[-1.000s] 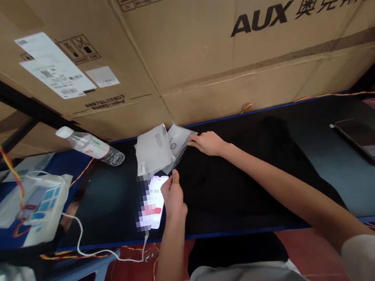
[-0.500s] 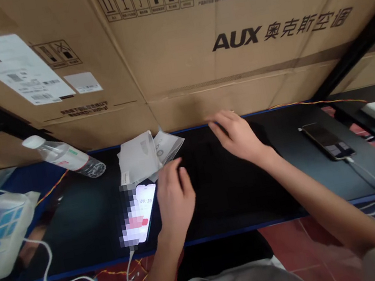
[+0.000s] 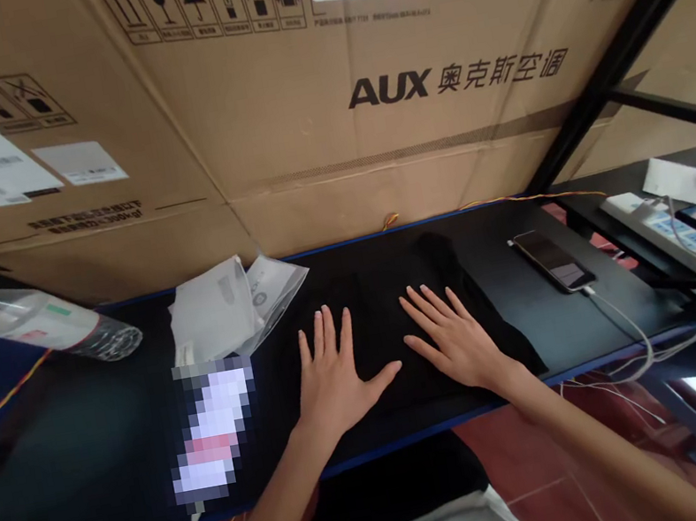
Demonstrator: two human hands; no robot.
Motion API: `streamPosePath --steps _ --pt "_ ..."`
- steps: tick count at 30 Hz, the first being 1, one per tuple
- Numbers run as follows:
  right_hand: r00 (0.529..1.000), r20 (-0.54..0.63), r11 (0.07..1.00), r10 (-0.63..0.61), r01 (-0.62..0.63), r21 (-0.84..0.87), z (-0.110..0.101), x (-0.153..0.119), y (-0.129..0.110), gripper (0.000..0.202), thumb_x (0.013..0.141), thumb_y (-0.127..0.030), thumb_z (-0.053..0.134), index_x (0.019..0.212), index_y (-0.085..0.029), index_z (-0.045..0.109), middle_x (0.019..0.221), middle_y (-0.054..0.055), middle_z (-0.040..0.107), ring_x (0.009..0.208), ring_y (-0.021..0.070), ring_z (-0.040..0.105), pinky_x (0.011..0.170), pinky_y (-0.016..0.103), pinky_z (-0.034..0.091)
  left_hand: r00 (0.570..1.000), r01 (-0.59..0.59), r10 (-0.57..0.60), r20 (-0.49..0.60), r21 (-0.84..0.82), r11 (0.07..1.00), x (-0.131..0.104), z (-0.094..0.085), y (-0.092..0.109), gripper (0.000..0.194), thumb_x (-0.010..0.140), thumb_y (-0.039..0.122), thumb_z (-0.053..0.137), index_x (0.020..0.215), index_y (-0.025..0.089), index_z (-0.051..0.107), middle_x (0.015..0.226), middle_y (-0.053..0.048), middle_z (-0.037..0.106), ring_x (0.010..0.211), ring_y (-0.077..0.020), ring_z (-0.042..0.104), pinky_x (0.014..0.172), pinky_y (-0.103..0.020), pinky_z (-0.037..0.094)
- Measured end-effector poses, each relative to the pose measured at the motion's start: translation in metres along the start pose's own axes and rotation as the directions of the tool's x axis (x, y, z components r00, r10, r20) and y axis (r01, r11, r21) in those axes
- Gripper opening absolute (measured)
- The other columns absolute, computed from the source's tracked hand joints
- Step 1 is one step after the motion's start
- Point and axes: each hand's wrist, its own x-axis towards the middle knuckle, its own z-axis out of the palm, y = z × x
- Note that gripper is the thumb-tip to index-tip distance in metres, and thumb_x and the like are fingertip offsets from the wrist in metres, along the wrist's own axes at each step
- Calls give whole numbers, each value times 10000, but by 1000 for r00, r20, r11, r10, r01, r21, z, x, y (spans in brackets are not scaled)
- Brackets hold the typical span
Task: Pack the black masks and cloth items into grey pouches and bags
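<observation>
A black cloth (image 3: pixel 366 284) is spread on the dark tabletop, its right edge showing past my right hand; what kind of cloth it is I cannot tell. My left hand (image 3: pixel 335 379) lies flat on it with the fingers spread and the thumb pointing right. To the right, my right hand (image 3: pixel 452 336) also rests flat on the cloth, fingers apart. Neither hand holds anything. Just beyond my left hand are frosted plastic bags (image 3: pixel 214 306). A lit phone (image 3: pixel 213 432), blurred by pixelation, lies left of that hand with a cable plugged in.
A tilted water bottle (image 3: pixel 41 319) is at the left. Another phone (image 3: pixel 554 260), on a white cable (image 3: pixel 628 319), lies to the right. A large cardboard box (image 3: pixel 287 145) stands behind the table (image 3: pixel 85 450). A power strip (image 3: pixel 657 219) sits at the far right.
Both hands have come down flat onto the black cloth with fingers spread; before, they were raised and curled. The view has shifted to the right.
</observation>
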Motion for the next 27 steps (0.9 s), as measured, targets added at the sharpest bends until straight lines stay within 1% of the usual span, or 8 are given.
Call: streamPosePath --steps 5,9,12,15,17,20,22,27 --pt "1000 26 1000 0 0 -3 -1 3 -5 666 1089 -556 329 1674 -266 196 1727 46 179 1603 300 198 1280 590 211 999 -3 2 40 10 1000 -2 0 -3 1097 874 841 460 1646 83 277 1708 -257 195 1596 -409 172 1260 -656 186" --pt "1000 27 1000 -14 14 -8 -3 5 -14 668 1086 -556 337 1665 -236 249 1720 74 222 1595 318 225 1266 589 235 998 -1 0 58 14 1000 -6 -7 -13 1102 863 844 479 1641 86 294 1706 -256 204 1590 -414 194 1254 -657 209" --pt "1000 -1 1000 -6 6 -9 -10 15 -16 625 1080 -550 361 1603 -214 414 1676 109 361 1553 343 321 1221 585 315 997 -36 36 68 -2 999 -5 -15 -24 977 912 792 465 1618 124 371 1699 -220 265 1589 -407 203 1241 -649 264" --pt "994 -101 999 46 -48 -12 -17 37 -14 513 1081 -477 382 1428 -185 623 1499 165 584 1445 354 467 1134 551 413 1000 -14 14 3 -7 1000 -1 -18 -33 743 1032 615 371 1553 97 483 1660 -201 373 1591 -380 213 1259 -603 274" --pt "986 -163 998 46 -51 -23 -16 54 -10 483 1080 -430 391 1393 -160 642 1430 184 627 1409 346 498 1128 531 414 999 5 -5 -32 -5 1000 1 -16 -37 704 1056 545 332 1537 57 493 1635 -215 410 1584 -380 236 1261 -592 285" --pt "984 -180 999 15 -22 -41 -4 73 0 552 1078 -458 398 1529 -159 510 1565 169 514 1510 343 380 1219 564 297 999 19 -18 -36 21 1000 1 -9 -38 731 1036 571 363 1568 78 457 1647 -202 394 1575 -404 252 1247 -635 284" --pt "991 -131 999 26 -29 -24 8 77 8 632 1078 -532 376 1596 -173 414 1645 145 414 1562 332 298 1259 586 216 999 39 -38 -34 41 998 0 -6 -37 748 1018 602 390 1590 122 433 1671 -171 361 1578 -413 240 1248 -663 252" --pt "995 -54 996 83 -82 15 25 76 24 775 1049 -688 284 1634 -182 338 1695 121 311 1594 298 237 1286 572 160 996 85 -84 -16 54 995 -3 -6 -32 770 1003 641 399 1619 180 386 1704 -138 296 1582 -442 197 1208 -751 227"
